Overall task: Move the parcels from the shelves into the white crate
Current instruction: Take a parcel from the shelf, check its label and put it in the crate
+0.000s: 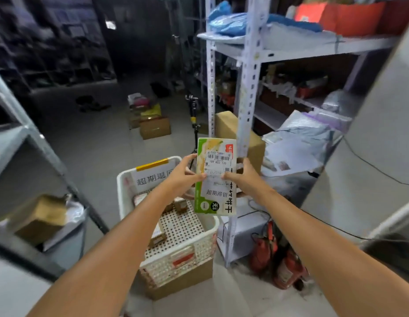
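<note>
Storeroom aisle (96, 138): left hand (183, 177) and right hand (243, 179) grip one parcel (212, 195).

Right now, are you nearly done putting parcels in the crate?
Not nearly. A few small parcels lie in the white crate. The left hand and right hand hold a green box by it. Many bags wait on the shelves.

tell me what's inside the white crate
A few small brown parcels lie on the dotted floor of the white crate. The left hand and the held box cover part of it.
</note>
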`<state>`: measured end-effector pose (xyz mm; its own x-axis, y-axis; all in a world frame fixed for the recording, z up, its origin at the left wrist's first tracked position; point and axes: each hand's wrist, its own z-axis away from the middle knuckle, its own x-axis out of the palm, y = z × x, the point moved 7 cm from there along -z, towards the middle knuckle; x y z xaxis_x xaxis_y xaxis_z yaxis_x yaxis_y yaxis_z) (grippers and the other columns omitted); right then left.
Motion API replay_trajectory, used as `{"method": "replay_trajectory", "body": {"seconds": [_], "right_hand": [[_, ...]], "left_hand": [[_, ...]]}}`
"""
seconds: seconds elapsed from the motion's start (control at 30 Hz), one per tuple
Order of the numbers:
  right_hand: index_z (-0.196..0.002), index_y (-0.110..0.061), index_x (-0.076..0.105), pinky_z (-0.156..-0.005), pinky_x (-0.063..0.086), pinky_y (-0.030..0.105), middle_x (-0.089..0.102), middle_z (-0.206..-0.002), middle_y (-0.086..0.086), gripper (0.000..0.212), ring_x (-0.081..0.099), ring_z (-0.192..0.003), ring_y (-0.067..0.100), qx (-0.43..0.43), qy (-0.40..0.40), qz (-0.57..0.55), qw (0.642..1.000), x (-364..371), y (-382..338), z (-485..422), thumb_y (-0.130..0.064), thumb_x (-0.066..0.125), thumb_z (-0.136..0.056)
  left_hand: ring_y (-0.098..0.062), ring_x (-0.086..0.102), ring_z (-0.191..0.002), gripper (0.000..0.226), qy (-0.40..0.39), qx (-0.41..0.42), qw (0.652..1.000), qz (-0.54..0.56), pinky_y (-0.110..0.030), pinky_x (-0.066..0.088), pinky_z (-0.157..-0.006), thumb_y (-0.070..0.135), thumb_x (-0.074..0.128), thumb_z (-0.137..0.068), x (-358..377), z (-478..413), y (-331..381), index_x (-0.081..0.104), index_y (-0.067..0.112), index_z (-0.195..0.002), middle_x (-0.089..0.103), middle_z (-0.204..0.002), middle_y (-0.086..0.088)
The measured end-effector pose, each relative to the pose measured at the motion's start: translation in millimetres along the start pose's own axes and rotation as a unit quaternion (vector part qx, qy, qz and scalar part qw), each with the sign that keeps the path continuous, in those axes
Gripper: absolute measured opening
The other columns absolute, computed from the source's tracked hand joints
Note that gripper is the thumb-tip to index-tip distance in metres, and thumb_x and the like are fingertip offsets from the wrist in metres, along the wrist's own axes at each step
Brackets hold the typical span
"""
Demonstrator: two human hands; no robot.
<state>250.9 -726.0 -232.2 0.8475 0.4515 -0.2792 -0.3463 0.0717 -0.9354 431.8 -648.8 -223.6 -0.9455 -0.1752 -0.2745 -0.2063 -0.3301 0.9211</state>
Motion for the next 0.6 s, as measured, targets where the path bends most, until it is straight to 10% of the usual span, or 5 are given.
{"method": "replay_trajectory", "body": {"seconds": [0.6], "right_hand": [[-0.133,-0.027,0.052,-0.086,0.058,0.051,0.063,-0.115,-0.009,0.055,0.065,-0.105,0.017,0.035,-0.173,0.033,0.984,173,55,-203,-0.012,0.074,-0.084]], "left_hand": [[-0.013,0.066,-0.098,0.071,0.135,-0.143,0.97,0.144,-0.027,0.057,-0.053,0.016,0.065,-0.094,-102,-119,-163,0.028,0.042,-0.148,0.063,-0.121,0.0]]}}
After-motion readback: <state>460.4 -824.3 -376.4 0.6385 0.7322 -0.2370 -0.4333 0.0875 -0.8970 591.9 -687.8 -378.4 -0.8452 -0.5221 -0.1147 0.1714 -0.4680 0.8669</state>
